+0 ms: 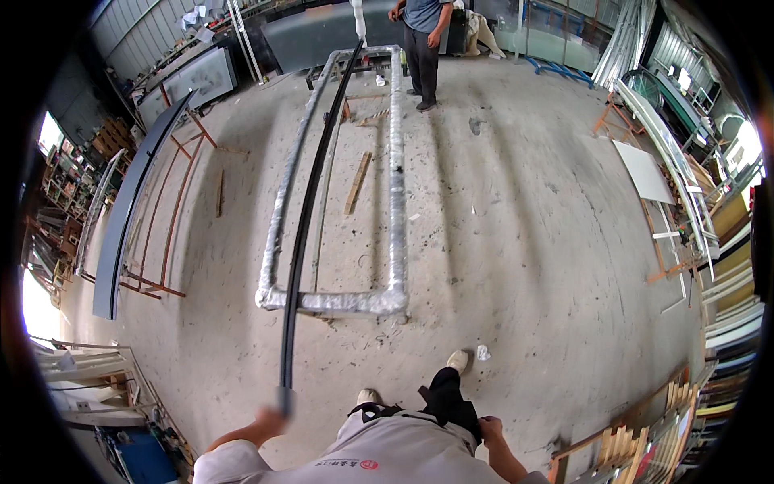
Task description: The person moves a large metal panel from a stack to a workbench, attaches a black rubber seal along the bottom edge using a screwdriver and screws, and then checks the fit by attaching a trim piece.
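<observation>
A long, narrow black bar [308, 189] runs away from me over a rectangular frame wrapped in silvery film [397, 177]. Its near end sticks out past the frame, and my left hand [272, 421] is closed round that end, slightly smeared by motion. A blurred grey patch [286, 399] sits at the bar's tip by my fingers; whether it is part of the bar I cannot tell. My right hand [489, 427] hangs beside my black trousers with its fingers curled, and nothing shows in it.
Another person [423, 40] stands beyond the frame's far right corner. A dark panel [137, 218] rests on rust-coloured stands to the left. On the right, long pale profiles [669, 153] lie on trestles. A wooden strip [358, 183] lies inside the frame; crumpled white paper [483, 352] is near my foot.
</observation>
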Available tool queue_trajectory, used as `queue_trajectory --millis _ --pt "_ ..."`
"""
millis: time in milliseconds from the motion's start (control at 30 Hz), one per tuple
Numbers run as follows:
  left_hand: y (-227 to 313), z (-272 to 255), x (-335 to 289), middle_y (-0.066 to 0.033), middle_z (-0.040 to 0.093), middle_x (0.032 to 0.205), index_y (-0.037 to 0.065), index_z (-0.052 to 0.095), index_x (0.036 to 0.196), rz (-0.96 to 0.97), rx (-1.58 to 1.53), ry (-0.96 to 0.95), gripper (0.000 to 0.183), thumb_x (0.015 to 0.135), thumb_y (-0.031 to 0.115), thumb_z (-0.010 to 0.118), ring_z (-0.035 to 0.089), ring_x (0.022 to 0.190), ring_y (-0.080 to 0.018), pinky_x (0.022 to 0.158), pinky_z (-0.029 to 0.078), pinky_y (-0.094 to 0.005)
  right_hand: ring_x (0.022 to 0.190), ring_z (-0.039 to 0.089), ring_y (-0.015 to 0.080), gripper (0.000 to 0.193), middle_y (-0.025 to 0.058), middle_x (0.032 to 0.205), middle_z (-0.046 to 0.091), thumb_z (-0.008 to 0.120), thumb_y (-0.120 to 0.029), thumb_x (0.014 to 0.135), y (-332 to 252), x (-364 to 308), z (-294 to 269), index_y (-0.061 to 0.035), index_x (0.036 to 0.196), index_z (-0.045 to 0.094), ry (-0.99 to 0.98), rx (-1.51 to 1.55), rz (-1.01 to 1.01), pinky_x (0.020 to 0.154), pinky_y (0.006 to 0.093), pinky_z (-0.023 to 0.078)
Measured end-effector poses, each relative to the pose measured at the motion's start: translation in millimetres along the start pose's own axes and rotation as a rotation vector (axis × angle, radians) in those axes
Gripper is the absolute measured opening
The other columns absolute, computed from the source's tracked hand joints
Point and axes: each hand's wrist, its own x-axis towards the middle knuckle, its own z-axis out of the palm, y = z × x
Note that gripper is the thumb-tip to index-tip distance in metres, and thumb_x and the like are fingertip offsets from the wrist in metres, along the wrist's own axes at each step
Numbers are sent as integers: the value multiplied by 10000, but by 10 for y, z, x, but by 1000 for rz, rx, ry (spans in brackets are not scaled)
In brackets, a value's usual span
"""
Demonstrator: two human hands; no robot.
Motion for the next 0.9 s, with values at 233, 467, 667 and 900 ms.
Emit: queue_trajectory --millis 233,467,667,900 --pt "874 -1389 403 -109 701 940 105 718 903 -68 -272 69 216 868 231 546 677 857 -293 699 523 -450 477 571 232 144 133 667 610 594 -53 820 -1414 1025 -998 71 877 642 -115 297 136 419 343 473" --pt "1972 -3784 606 -151 684 820 120 723 905 -161 -953 529 291 914 356 554 655 722 -359 631 504 -455 509 581 217 116 133 715 615 550 -37 875 -3142 2486 -1225 54 915 609 -204 248 -148 423 331 464" --pt "1796 -5107 1394 -167 671 794 109 723 828 -197 -948 561 286 896 352 588 649 715 -375 633 508 -461 592 618 193 183 112 757 637 558 -82 911 -5305 3098 -1043 47 1020 628 -281 33 -259 511 313 503" --pt "1271 -7317 3211 -187 634 706 53 666 707 78 -889 843 264 796 302 649 633 690 -386 638 513 -487 586 632 189 170 111 743 637 572 -118 910 -7137 3760 -1276 23 975 642 -181 55 -315 511 309 521"
